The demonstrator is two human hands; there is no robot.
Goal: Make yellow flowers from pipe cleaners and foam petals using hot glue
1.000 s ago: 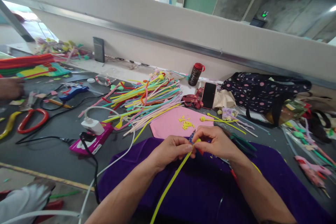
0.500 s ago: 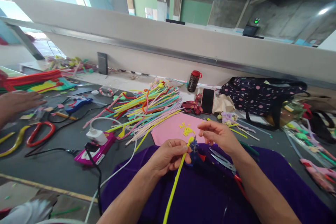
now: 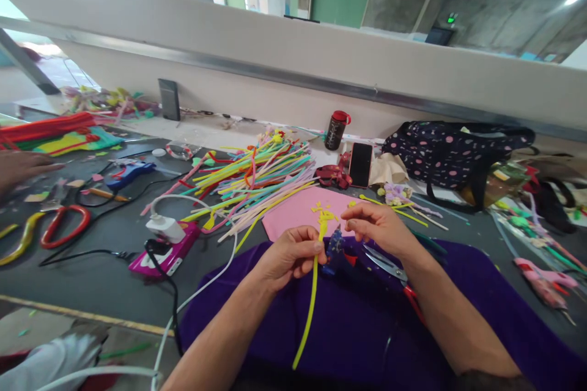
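My left hand (image 3: 296, 256) pinches a yellow pipe cleaner (image 3: 310, 311) near its upper end, its long tail hanging over the purple cloth (image 3: 257, 342) on my lap. A small yellow tip (image 3: 323, 226) sticks up above the fingers. To the right, my right hand (image 3: 378, 226) hovers with fingers bent and apart, nothing visible in them. Between the hands a blue glue gun (image 3: 336, 243) with a red trigger points upward, partly hidden. Scissors (image 3: 387, 266) with red handles lie on the cloth under my right hand. Small yellow bits (image 3: 321, 211) lie on a pink sheet (image 3: 284, 217).
A heap of coloured pipe cleaners (image 3: 257, 177) spreads behind the pink sheet. A phone (image 3: 361, 165), a bottle (image 3: 337, 130) and a patterned bag (image 3: 458, 159) stand along the back. Left are a magenta power block (image 3: 172, 256) with cables and another person's hand (image 3: 22, 168). A pink glue gun (image 3: 545, 284) lies right.
My right hand let go of the pipe cleaner and drew away to the right. My left hand keeps hold and has moved slightly left, off the glue gun's tip. The scissors came into view.
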